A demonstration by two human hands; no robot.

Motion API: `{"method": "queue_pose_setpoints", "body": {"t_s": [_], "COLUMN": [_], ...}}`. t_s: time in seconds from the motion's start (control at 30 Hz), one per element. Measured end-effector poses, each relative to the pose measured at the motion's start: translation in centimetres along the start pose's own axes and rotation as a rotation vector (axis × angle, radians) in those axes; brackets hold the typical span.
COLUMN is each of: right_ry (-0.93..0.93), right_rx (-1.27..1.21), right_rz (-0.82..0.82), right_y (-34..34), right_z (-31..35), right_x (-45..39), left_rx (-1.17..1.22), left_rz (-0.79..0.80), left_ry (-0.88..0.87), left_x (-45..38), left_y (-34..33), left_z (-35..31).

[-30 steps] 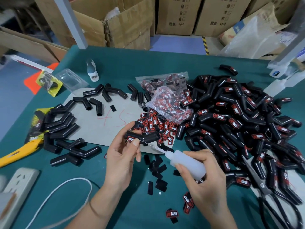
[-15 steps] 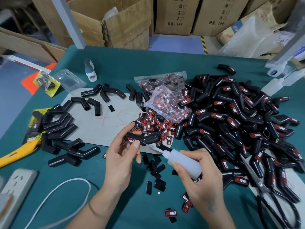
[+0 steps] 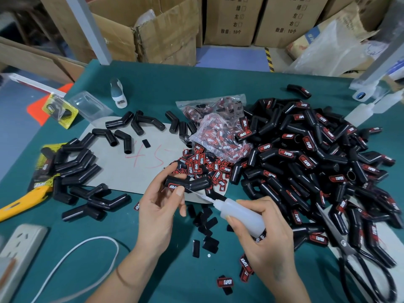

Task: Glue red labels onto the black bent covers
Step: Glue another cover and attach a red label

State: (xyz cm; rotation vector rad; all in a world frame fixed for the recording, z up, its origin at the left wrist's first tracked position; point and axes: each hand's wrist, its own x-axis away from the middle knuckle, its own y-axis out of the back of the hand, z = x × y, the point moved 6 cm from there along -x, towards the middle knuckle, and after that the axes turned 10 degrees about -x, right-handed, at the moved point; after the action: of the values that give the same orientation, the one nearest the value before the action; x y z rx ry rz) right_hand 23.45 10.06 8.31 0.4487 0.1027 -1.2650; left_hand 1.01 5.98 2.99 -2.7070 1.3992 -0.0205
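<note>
My left hand [image 3: 158, 212] grips a black bent cover [image 3: 189, 184] with a red label on its left end, held above the table's middle. My right hand [image 3: 266, 241] grips a white glue bottle [image 3: 239, 213], its thin nozzle touching the underside of that cover. Loose red labels [image 3: 203, 165] lie in a heap just behind the cover, beside a clear bag of labels [image 3: 220, 132]. A big pile of labelled covers [image 3: 310, 162] fills the right side. Unlabelled covers [image 3: 76, 169] lie at the left.
Black scissors [image 3: 358, 259] lie at the right front. A yellow utility knife [image 3: 24, 202], a power strip [image 3: 20, 248] and a white cable [image 3: 87, 254] sit at the left. Grey cardboard sheet [image 3: 135, 169] lies under the work. Spare bottles [image 3: 360, 110] stand far right; cardboard boxes behind the table.
Both hands hold almost still; the nozzle tip stays at the cover while the view shifts slightly.
</note>
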Motion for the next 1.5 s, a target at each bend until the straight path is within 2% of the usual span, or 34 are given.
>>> {"method": "queue_pose_setpoints", "body": {"t_s": [1.27, 1.37, 1.5], "right_ry": [0.043, 0.023, -0.086], "right_rx": [0.021, -0.001, -0.182], "right_rz": [-0.001, -0.053, -0.2], "right_y": [0.1, 0.7, 1.9], "right_z": [0.4, 0.3, -1.1], "right_x": [0.0, -0.2, -0.3], "left_rx": [-0.001, 0.048, 0.108], "left_rz": [-0.003, 0.003, 0.033], "left_ry": [-0.018, 0.001, 0.022], "left_x": [0.1, 0.0, -0.1], "left_y": [0.3, 0.0, -0.2], "left_z": [0.3, 0.1, -0.2]}}
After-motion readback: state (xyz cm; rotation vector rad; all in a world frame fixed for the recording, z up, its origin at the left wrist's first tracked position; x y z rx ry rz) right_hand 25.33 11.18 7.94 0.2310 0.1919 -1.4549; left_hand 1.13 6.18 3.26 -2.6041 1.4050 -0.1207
